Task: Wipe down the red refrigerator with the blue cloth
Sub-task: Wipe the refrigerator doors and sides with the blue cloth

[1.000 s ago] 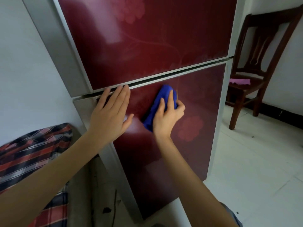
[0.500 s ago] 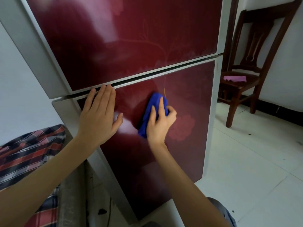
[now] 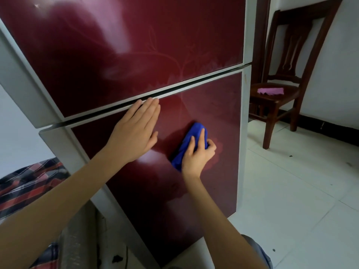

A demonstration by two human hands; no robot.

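1. Right hand (image 3: 197,154) grips the bunched blue cloth (image 3: 191,141) and presses it on the lower door of the glossy red refrigerator (image 3: 213,105), right of centre.
2. Left hand (image 3: 136,131) lies flat, fingers straight, bracing just under the door gap.
3. Do it well: even pressure, overlapping strokes, reach the edges.
4. Versus earlier: both hands sit further right, and the cloth is lower.

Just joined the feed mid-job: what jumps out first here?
The glossy red refrigerator fills the frame. The right hand grips a bright blue cloth against the lower door; the left hand lies flat beside it, fingertips at the door's top edge.
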